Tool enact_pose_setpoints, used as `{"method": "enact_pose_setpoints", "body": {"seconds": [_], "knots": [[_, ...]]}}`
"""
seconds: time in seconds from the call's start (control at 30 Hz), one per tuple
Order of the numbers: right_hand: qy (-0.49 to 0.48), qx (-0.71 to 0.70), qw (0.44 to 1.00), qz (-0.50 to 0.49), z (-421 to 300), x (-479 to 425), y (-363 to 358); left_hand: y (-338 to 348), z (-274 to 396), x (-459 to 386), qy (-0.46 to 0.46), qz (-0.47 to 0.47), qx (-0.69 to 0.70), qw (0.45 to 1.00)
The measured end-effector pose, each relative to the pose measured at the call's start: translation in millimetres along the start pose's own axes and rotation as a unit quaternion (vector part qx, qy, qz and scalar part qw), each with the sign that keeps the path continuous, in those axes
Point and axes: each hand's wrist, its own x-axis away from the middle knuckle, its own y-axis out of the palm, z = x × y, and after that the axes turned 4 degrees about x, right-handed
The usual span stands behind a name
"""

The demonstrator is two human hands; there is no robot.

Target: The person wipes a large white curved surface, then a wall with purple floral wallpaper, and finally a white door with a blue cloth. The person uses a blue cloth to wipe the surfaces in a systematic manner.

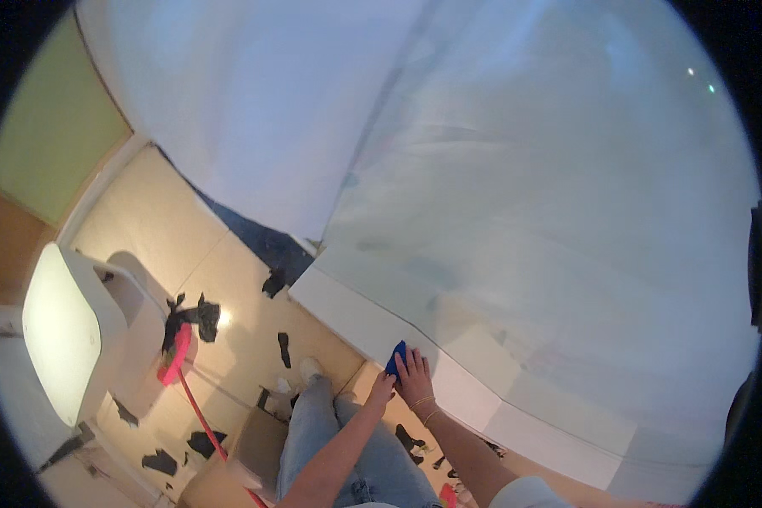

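A small dark blue piece (397,357), perhaps cloth or paper, is at the edge of a low white ledge (349,317) in front of me. My left hand (381,386) grips its lower end. Over its right side lie the fingers of my right hand (415,376), which wears thin bracelets at the wrist. The hands are close together, and part of the blue piece is hidden under them. Beyond the ledge rises a large pale sheet-like surface (546,222) with faint light on it.
A white chair (63,343) stands at the left. Near it is a pink broom head (178,355) with a red handle (200,406). Several black scraps (159,462) litter the beige tiled floor (159,197). Beside my legs is a brown box-like object (261,444).
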Motion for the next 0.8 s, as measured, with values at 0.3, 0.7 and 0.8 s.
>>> {"method": "enact_pose_setpoints", "body": {"seconds": [0.3,0.7,0.8], "knots": [[0.194,-0.022,0.981,0.025,42.1,82.3,45.2,39.6,-22.1,16.1,-0.023,-0.117,-0.19,0.975],[0.64,-0.359,0.545,0.404,-46.5,98.0,12.2,65.1,6.8,53.5,-0.031,-0.19,-0.55,0.812],[0.688,-0.435,0.41,0.411,-57.4,80.4,13.3,56.0,24.8,40.9,0.063,-0.229,-0.666,0.707]]}}
